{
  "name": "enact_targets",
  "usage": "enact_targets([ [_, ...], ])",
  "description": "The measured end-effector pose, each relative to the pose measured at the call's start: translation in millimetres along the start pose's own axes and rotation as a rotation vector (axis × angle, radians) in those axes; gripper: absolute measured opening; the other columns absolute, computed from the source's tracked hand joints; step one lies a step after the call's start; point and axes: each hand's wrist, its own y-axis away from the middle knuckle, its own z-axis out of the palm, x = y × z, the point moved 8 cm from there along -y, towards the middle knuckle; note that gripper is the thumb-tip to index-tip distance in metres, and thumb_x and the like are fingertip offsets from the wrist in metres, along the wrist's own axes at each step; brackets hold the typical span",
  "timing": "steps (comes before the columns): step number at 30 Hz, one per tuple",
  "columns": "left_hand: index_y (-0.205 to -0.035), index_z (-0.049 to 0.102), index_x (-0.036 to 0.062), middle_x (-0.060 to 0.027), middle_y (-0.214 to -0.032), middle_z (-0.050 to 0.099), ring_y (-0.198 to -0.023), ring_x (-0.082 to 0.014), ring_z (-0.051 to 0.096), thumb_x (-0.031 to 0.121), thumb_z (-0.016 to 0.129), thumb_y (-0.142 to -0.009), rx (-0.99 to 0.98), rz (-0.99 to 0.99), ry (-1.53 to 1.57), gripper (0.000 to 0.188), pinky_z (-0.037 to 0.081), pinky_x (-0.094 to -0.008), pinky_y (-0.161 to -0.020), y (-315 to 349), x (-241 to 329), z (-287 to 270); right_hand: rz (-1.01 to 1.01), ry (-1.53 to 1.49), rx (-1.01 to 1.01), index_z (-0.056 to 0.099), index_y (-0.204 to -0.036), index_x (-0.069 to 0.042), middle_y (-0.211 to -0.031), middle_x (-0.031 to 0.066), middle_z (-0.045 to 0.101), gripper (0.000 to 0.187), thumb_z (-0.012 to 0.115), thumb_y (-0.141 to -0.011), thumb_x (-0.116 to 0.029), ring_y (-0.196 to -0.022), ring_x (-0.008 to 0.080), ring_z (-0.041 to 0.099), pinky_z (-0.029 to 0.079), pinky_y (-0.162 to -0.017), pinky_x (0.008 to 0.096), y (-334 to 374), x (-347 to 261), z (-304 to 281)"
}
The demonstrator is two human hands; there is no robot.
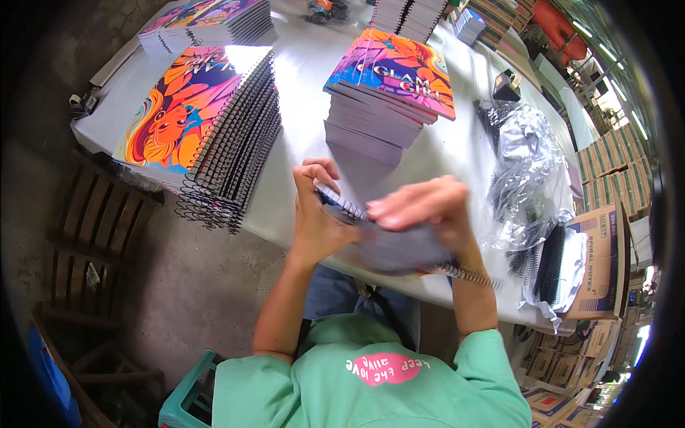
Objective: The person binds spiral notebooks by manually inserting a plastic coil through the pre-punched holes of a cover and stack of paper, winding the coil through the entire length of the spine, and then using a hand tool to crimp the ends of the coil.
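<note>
Held up over the table's front edge is a spiral notebook (399,248), its grey face blurred. My left hand (318,217) is closed round its left end, the thumb across the near side. Along its upper edge runs a black wire coil (344,205), whose loose end sticks out at the lower right, past my right wrist. My right hand (421,207) lies over the coil with its fingers stretched out flat, partly smeared by motion. Beyond my hands stands a pile of colourful-covered books (392,71) with no coil showing on the near side.
On the left, coil-bound notebooks (193,114) are piled at the table's edge. More notebook stacks (207,25) stand at the back. Clear plastic bags (524,164) lie on the right, near black coils (549,264) and a cardboard box (596,264). A green stool (189,389) is at lower left.
</note>
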Motion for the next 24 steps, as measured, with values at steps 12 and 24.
enact_targets([
  [12, -0.089, 0.024, 0.0072, -0.0049, -0.086, 0.03, -0.082, -0.0174, 0.035, 0.04, 0.093, -0.035, -0.051, -0.146, 0.052, 0.094, 0.038, -0.0305, -0.074, -6, -5, 4, 0.008, 0.105, 0.063, 0.072, -0.093, -0.005, -0.084, 0.0096, 0.07, 0.037, 0.06, -0.063, 0.011, -0.075, 0.014, 0.067, 0.052, -0.068, 0.0249, -21, -14, 10],
  [24, -0.076, 0.06, -0.0039, -0.0017, -0.078, 0.05, -0.065, -0.0068, 0.042, 0.007, 0.07, -0.08, -0.012, 0.054, 0.099, 0.015, 0.035, -0.0213, -0.056, 5, 27, -7, 0.602, 1.04, 0.389, 0.043, -0.135, -0.007, -0.134, 0.0165, 0.047, 0.058, 0.062, -0.081, -0.014, -0.122, 0.031, 0.046, 0.037, -0.101, 0.0394, 137, 30, -77],
])
